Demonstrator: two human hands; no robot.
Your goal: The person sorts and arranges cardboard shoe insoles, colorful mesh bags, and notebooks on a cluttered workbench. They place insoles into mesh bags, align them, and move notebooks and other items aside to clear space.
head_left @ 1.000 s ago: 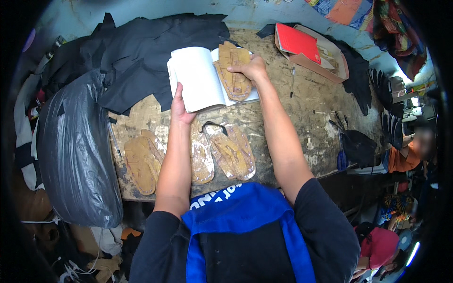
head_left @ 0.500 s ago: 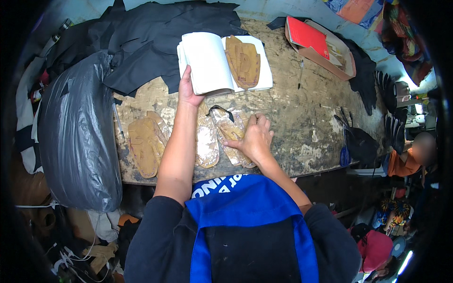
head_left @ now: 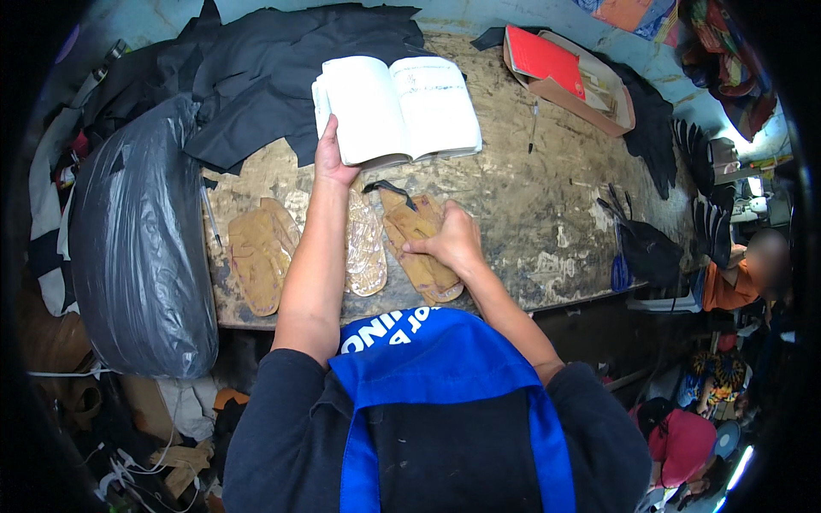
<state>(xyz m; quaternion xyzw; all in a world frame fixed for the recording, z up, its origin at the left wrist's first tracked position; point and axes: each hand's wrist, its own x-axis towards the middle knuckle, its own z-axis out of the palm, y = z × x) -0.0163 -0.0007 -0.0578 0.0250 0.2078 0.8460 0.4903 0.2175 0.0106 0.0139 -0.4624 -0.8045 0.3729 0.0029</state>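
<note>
My left hand (head_left: 334,162) grips the lower left edge of an open notebook (head_left: 363,111), thumb along its edge and other fingers hidden. Handwriting shows on the notebook's right page. Close to the table's front edge, my right hand (head_left: 455,242) is closed on a stack of tan sole-shaped pattern pieces (head_left: 416,231). A black strap (head_left: 392,191) lies across the top of this stack. Between my forearms rests a shiny, clear-covered sole-shaped piece (head_left: 366,248). More tan pattern pieces (head_left: 256,256) lie left of my left forearm.
Black sheet material (head_left: 274,68) covers the table's far left, and a stuffed dark plastic bag (head_left: 141,248) stands at left. One pen (head_left: 210,214) lies beside it, another (head_left: 534,128) farther right. A box (head_left: 616,120) holds a red notebook (head_left: 543,64). People are at right.
The tan pieces on the notebook's right page no longer show there; handwriting shows instead. Tan pieces now appear under my right hand, where shiny-covered ones showed before.
</note>
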